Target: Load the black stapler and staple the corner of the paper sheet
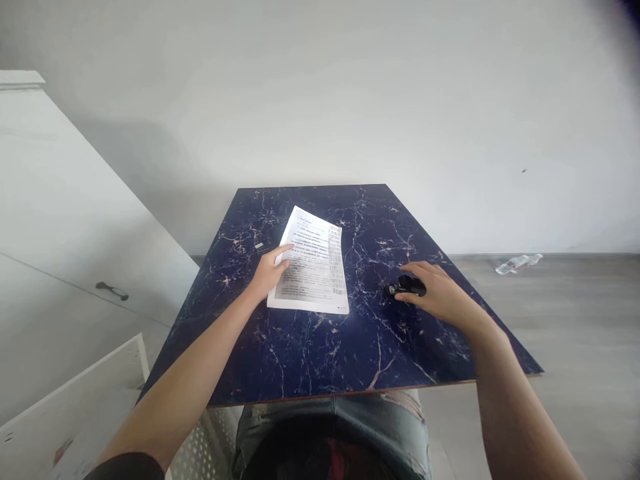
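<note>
Thumb (283, 265) and fingers (285, 249) of the left hand (269, 275) pinch the left edge of printed paper (313, 273) over the bench (320, 353). Rightward, the right hand (440, 293) curves around a black object (411, 285); whether it grips cannot be told.

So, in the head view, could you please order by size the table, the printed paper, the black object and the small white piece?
Largest to smallest:
table
printed paper
black object, partly hidden
small white piece
</note>
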Available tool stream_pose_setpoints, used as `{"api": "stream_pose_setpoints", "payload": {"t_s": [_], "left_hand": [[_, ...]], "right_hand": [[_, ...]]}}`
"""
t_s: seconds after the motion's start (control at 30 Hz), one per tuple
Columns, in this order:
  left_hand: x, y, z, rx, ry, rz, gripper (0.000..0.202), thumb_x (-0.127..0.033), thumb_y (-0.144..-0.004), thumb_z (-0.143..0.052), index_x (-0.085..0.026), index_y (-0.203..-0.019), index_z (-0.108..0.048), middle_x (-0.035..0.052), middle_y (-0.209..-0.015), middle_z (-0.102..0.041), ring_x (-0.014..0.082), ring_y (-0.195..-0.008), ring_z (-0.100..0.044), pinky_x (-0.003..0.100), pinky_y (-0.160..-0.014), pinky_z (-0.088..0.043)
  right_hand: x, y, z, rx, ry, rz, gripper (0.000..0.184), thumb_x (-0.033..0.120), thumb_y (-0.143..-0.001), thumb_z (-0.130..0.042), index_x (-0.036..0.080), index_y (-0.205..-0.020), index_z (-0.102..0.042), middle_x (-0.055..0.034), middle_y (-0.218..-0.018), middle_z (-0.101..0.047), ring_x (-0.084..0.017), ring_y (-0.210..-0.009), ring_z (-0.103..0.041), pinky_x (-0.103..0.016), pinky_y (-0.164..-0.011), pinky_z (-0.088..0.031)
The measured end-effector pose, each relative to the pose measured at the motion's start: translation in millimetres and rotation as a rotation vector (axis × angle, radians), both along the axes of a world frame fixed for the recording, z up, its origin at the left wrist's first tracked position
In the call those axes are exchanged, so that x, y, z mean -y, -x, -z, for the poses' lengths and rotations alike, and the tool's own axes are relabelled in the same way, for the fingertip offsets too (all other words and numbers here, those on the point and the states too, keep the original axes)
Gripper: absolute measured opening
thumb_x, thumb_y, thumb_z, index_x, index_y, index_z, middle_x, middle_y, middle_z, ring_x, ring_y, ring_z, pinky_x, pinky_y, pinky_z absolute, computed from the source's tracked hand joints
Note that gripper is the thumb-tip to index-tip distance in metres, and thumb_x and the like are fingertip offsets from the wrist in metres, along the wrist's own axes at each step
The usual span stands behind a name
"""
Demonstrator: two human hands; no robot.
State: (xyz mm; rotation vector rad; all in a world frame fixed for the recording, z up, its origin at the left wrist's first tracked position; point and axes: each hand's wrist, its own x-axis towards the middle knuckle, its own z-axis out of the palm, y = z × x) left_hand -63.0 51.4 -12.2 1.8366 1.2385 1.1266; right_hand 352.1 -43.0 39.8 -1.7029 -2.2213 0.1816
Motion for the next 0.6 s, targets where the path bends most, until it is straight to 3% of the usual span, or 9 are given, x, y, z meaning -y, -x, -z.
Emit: {"api": "stream_pose_setpoints", "payload": {"t_s": [0.07,0.17,0.4,0.6], "left_hand": [[-0.1,-0.4,0.2,0.041,-0.012,0.002,0.044,-0.030,-0.089,-0.061,-0.021,-0.132,-0.065,0.0060,-0.141,-0.062,0.0254,-0.133,-0.055,0.043,-0.120,-0.035],[0.8,-1.9,-0.8,0.108,-0.016,0.014,0.044,-0.032,-0.089,-0.063,-0.021,-0.132,-0.065,0.0060,-0.142,-0.061,0.0257,-0.134,-0.054,0.043,-0.120,-0.035],[2.6,-4.2,-4.3,0.205,-0.023,0.002,0.047,-0.034,-0.090,-0.065,-0.022,-0.135,-0.063,0.0069,-0.142,-0.061,0.0256,-0.134,-0.054,0.046,-0.120,-0.035],[2.4,-5.6,-1.0,0.207,-0.039,0.017,0.046,-0.034,-0.090,-0.064,-0.023,-0.135,-0.063,0.0065,-0.143,-0.060,0.0255,-0.133,-0.055,0.046,-0.119,-0.036]], "right_hand": [[0.6,-12.3,5.6,0.031,0.131,-0.012,0.035,0.045,-0.087,-0.063,0.024,-0.115,-0.064,-0.0089,-0.108,-0.071,-0.028,-0.095,-0.066,-0.038,-0.080,-0.049],[-1.1,-6.8,8.3,0.028,0.158,-0.013,0.019,0.035,-0.092,-0.055,0.023,-0.104,-0.063,-0.0061,-0.092,-0.073,-0.024,-0.080,-0.067,-0.032,-0.069,-0.045],[-0.9,47.3,0.2,-0.062,0.156,-0.102,0.017,0.029,-0.090,-0.060,0.024,-0.106,-0.065,-0.0056,-0.099,-0.073,-0.024,-0.088,-0.067,-0.031,-0.073,-0.046],[-4.0,78.0,9.7,-0.146,0.123,-0.151,0.023,0.025,-0.089,-0.064,0.023,-0.112,-0.067,-0.0072,-0.106,-0.072,-0.025,-0.095,-0.066,-0.035,-0.084,-0.048]]}}
